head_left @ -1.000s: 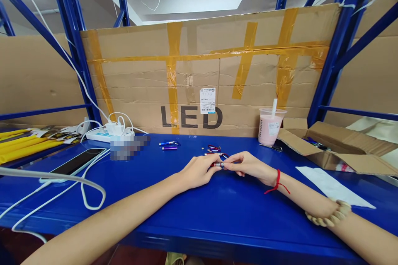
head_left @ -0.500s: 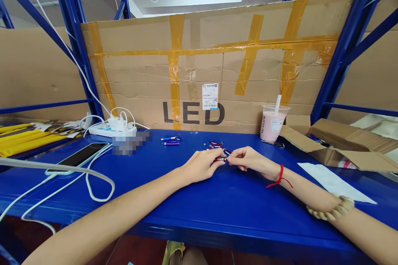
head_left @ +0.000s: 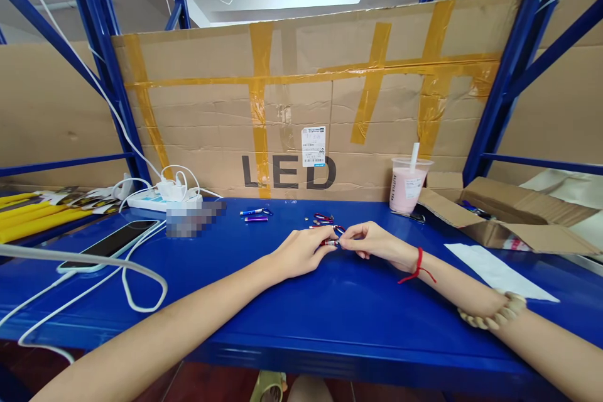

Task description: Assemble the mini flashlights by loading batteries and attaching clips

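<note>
Over the middle of the blue table, my left hand [head_left: 301, 254] is closed on a small red metal tube [head_left: 329, 243] with a white label, like a small penlight. My right hand [head_left: 372, 242] is pinched at the tube's right end; what sits between its fingertips is too small to make out. Just beyond the fingers lie several small red pieces [head_left: 323, 218] with clips, partly hidden by my hands. A blue penlight-like tube with a clip [head_left: 255, 211] and a purple tube [head_left: 256, 219] rest farther back to the left.
A phone [head_left: 110, 245], white cables and a power strip [head_left: 164, 201] occupy the left side. On the right stand a pink drink cup [head_left: 407, 187], an open cardboard box [head_left: 513, 217] and a white paper sheet [head_left: 502, 271]. A cardboard wall [head_left: 211, 125] closes off the back.
The whole view has shifted slightly, so things appear a little farther left. Both hands keep nearly the same pose at the red tube.
</note>
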Motion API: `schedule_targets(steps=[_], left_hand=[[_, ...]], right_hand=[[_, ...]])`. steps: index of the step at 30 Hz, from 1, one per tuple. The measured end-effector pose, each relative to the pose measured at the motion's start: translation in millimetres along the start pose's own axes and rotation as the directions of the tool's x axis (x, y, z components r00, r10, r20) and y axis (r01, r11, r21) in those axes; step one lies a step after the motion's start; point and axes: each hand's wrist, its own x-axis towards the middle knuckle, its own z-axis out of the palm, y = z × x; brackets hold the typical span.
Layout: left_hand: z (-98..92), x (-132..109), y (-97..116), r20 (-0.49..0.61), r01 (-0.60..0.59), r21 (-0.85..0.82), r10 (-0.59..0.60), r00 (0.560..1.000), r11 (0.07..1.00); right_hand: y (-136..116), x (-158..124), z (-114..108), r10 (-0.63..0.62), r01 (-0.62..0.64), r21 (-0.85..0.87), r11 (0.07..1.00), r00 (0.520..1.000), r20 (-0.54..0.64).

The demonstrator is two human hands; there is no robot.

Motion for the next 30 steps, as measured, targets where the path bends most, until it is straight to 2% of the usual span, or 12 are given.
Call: schedule_targets(steps=[30], left_hand=[[-3.3,-0.2,1.6,0.013,0.004,0.065,-0.004,1.000,0.998]], right_hand=[[11.6,7.2,-2.0,-0.033,0.034,-0.026,0.999,0.999,0.032]])
